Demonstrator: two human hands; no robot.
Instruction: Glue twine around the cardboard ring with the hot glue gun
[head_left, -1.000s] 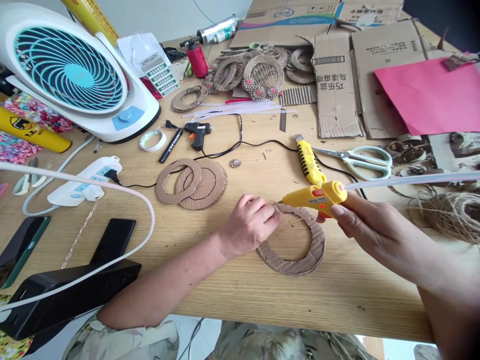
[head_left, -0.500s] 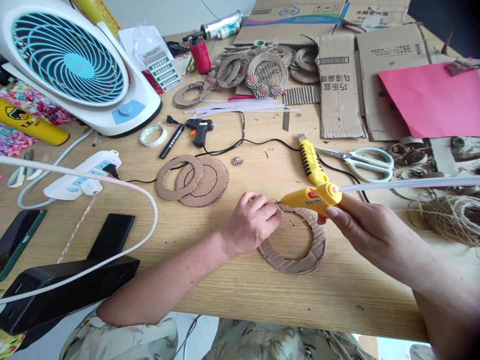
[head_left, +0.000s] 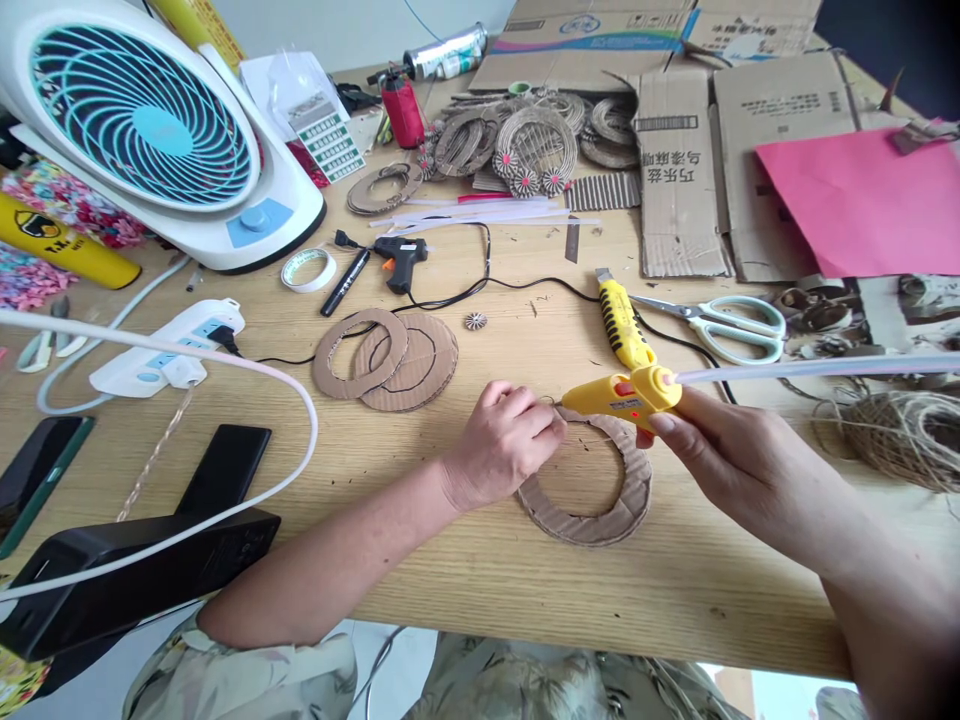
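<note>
Plainly, a crowded wood-grain worktop (head_left: 450,560) fills the view, with a pale wall (head_left: 375,25) behind. A white fan (head_left: 161,130) stands toward its far left corner; flattened cardboard (head_left: 679,190) and a pink sheet (head_left: 862,200) lie toward the far right one. Near the front edge, right of centre, a brown cardboard ring (head_left: 634,490) lies flat, creased, its inner rim slightly ragged. The left hand (head_left: 506,445) curls over the ring's left side; its fingertips are hidden, so I cannot tell how tightly they close or on what. The right hand (head_left: 727,450) wraps around a yellow glue gun (head_left: 611,395), nozzle beside the left fingers. Compared with a second ago, hands, gun and ring keep their arrangement; only the view shifts slightly.
</note>
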